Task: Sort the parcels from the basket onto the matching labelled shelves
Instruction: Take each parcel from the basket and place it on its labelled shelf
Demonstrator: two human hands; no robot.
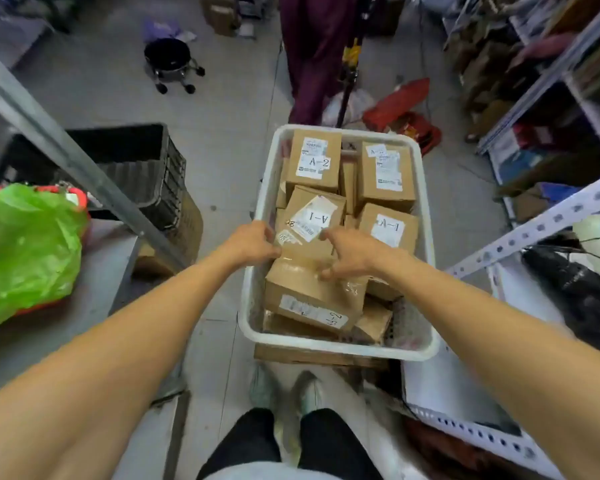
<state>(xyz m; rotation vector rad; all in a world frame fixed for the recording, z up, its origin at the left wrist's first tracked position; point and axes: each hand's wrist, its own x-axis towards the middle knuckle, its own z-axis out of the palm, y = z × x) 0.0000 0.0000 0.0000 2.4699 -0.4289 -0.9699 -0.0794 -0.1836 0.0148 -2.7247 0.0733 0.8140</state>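
Parcels [313, 161] marked A-1 and A-2 filled the white basket [326, 345] at the centre of the frame. The left hand [253, 242] curled its fingers round the left edge of the middle A-1 parcel [314, 209]. The right hand [352, 252] gripped its right side, thumb spread down toward the lower box [305, 296].

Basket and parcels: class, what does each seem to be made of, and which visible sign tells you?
Basket: probably moulded plastic, white, smooth rim, perforated mesh walls. Parcels: brown cardboard, matt, with glossy clear tape and white paper labels.
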